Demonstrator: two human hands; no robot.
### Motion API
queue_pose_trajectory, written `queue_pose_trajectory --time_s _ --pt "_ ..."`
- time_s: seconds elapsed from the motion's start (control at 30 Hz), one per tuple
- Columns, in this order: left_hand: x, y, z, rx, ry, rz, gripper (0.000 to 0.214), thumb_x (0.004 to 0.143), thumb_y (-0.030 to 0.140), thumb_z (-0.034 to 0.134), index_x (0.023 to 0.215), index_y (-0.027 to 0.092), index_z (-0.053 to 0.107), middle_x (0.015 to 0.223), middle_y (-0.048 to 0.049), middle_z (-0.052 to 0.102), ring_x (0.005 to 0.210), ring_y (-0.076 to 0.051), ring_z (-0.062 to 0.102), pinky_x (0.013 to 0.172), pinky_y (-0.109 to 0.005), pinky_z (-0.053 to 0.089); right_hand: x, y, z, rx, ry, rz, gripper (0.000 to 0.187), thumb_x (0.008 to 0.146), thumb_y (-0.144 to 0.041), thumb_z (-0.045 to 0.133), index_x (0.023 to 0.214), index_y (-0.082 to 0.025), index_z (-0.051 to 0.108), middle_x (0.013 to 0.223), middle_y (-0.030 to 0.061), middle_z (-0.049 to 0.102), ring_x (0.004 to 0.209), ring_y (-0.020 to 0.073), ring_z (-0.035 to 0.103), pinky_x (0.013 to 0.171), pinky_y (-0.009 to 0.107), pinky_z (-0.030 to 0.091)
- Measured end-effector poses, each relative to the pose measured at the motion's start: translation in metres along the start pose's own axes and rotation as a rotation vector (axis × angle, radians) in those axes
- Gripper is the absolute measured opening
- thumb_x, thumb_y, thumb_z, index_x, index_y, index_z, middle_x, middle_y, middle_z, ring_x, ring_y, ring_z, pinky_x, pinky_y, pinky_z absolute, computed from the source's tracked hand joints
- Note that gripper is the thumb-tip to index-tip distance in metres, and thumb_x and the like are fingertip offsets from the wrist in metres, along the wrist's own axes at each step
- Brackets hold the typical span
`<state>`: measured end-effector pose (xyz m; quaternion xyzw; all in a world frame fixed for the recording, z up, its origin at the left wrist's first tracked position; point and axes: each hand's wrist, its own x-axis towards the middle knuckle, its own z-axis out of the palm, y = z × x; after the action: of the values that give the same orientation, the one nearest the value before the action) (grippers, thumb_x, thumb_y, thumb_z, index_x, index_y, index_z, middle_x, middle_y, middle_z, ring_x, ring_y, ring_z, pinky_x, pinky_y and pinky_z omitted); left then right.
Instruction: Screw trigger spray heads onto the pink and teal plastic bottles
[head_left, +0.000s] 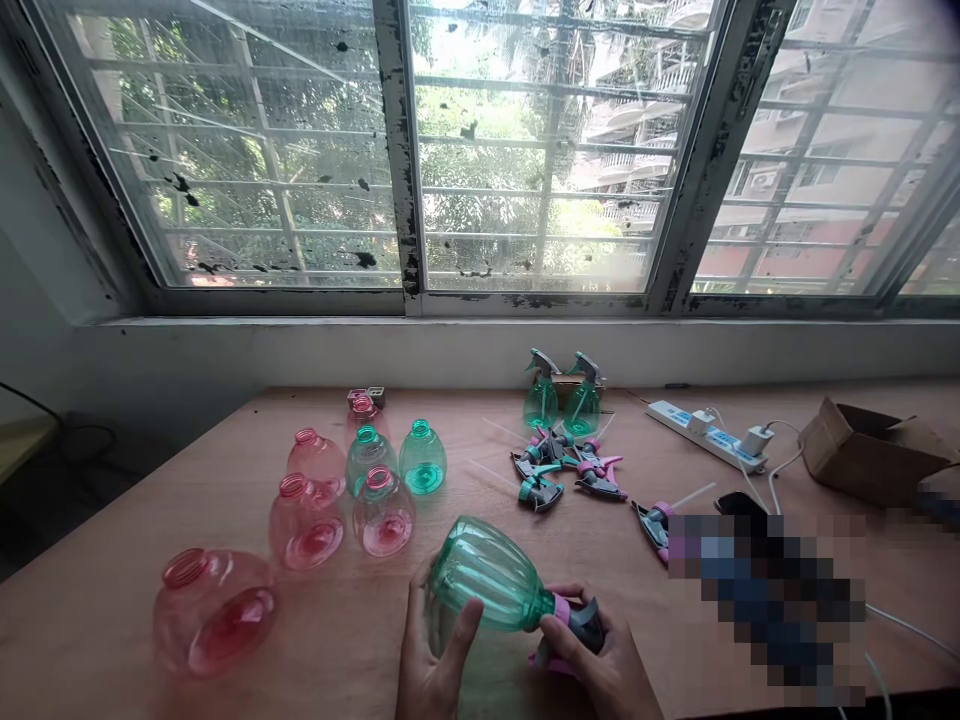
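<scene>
A ribbed green spray bottle point(491, 578) lies tilted on its side between my hands, its neck pointing right and down. My left hand point(439, 645) cups the bottle's base end, thumb along the near side. The fingers of my right hand point(592, 650) close round the grey spray head point(586, 624), thumb near its pink collar point(561, 608). The collar sits at the bottle's neck; how tightly it fits I cannot tell. Left of my hands stand several open-necked bottles, among them a large pink bottle point(214, 610) and a green bottle point(423, 458).
Loose spray heads point(540, 492) with thin tubes lie mid-table. Two green spray bottles with heads point(540, 400) stand at the back. Further right are a power strip point(705, 435) with plugs and cables, a cardboard box point(862, 460) and a blurred-out patch. Windows run behind the table.
</scene>
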<state>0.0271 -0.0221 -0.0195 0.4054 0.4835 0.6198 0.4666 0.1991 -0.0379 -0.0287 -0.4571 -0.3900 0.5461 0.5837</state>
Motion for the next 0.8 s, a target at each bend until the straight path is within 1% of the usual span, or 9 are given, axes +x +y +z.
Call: queue_pose_trajectory --time_s 0.13,0.3,0.37,0.47,0.53,0.6,0.63,0.7,0.8 --pt "0.001 -0.003 -0.001 0.049 -0.015 0.047 0.068 0.076 0.049 0.075 0.136 0.026 0.053 0.146 -0.0086 0.054 0.144 -0.033 0.038 0.121 -0.042 0.027 0.000 -0.002 0.002 0.020 0.022 -0.026 0.044 0.070 -0.054 0.082 0.091 -0.018 0.067 0.070 0.0038 0.074 0.056 0.0191 0.069 0.058 0.031 0.059" --pt "-0.009 0.004 0.005 -0.010 -0.055 0.045 0.064 0.080 0.046 0.073 0.137 0.030 0.050 0.151 -0.0046 0.050 0.146 -0.029 0.036 0.121 -0.038 0.026 0.000 -0.003 0.003 0.056 0.036 -0.043 0.045 0.071 -0.054 0.082 0.091 -0.017 0.065 0.069 0.0045 0.075 0.054 0.0179 0.068 0.059 0.030 0.059" --pt "-0.012 0.007 0.006 -0.050 -0.044 0.032 0.063 0.080 0.049 0.072 0.135 0.029 0.050 0.148 -0.0065 0.053 0.145 -0.030 0.038 0.121 -0.039 0.028 0.000 -0.002 0.002 0.061 0.023 -0.026 0.047 0.071 -0.054 0.082 0.093 -0.017 0.063 0.069 0.0044 0.075 0.055 0.0185 0.069 0.060 0.031 0.059" --pt "-0.011 0.008 0.007 -0.132 0.007 0.024 0.065 0.076 0.056 0.072 0.129 0.026 0.050 0.143 -0.0112 0.056 0.140 -0.034 0.044 0.118 -0.045 0.032 0.001 -0.001 0.000 0.032 -0.013 0.002 0.049 0.072 -0.054 0.082 0.096 -0.016 0.062 0.070 0.0051 0.075 0.058 0.0196 0.069 0.061 0.032 0.059" --pt "-0.007 0.005 0.006 -0.142 0.054 0.049 0.062 0.072 0.055 0.077 0.120 0.026 0.051 0.144 -0.0116 0.055 0.139 -0.035 0.044 0.115 -0.047 0.035 0.001 0.001 -0.001 -0.007 -0.036 0.006 0.049 0.072 -0.053 0.081 0.096 -0.015 0.062 0.071 0.0062 0.075 0.060 0.0198 0.070 0.062 0.031 0.059" --pt "-0.003 0.001 0.006 -0.092 0.079 0.068 0.058 0.070 0.050 0.080 0.115 0.026 0.052 0.141 -0.0111 0.056 0.136 -0.035 0.047 0.112 -0.047 0.038 0.001 0.002 -0.001 -0.018 -0.042 0.012 0.049 0.073 -0.053 0.081 0.097 -0.015 0.062 0.071 0.0065 0.076 0.061 0.0198 0.070 0.062 0.031 0.058" --pt "-0.001 0.000 0.006 -0.058 0.085 0.073 0.058 0.070 0.049 0.081 0.116 0.026 0.053 0.138 -0.0109 0.058 0.134 -0.034 0.050 0.110 -0.047 0.040 0.002 0.002 -0.002 -0.006 -0.037 0.013 0.049 0.073 -0.053 0.081 0.097 -0.015 0.062 0.071 0.0062 0.076 0.060 0.0197 0.070 0.061 0.031 0.058" --pt "0.001 -0.001 0.005 -0.009 0.095 0.083 0.064 0.070 0.047 0.081 0.124 0.027 0.054 0.134 -0.0096 0.061 0.127 -0.032 0.056 0.106 -0.044 0.044 0.003 0.003 -0.001 0.036 -0.019 0.004 0.049 0.073 -0.053 0.081 0.098 -0.016 0.061 0.069 0.0053 0.075 0.058 0.0192 0.069 0.060 0.031 0.059" --pt "-0.002 0.000 0.006 -0.005 0.063 0.100 0.069 0.070 0.046 0.080 0.132 0.030 0.054 0.137 -0.0068 0.062 0.124 -0.030 0.059 0.104 -0.038 0.048 0.004 0.003 -0.001 0.081 0.012 -0.022 0.048 0.072 -0.052 0.082 0.097 -0.016 0.061 0.068 0.0053 0.075 0.055 0.0186 0.069 0.059 0.032 0.059"
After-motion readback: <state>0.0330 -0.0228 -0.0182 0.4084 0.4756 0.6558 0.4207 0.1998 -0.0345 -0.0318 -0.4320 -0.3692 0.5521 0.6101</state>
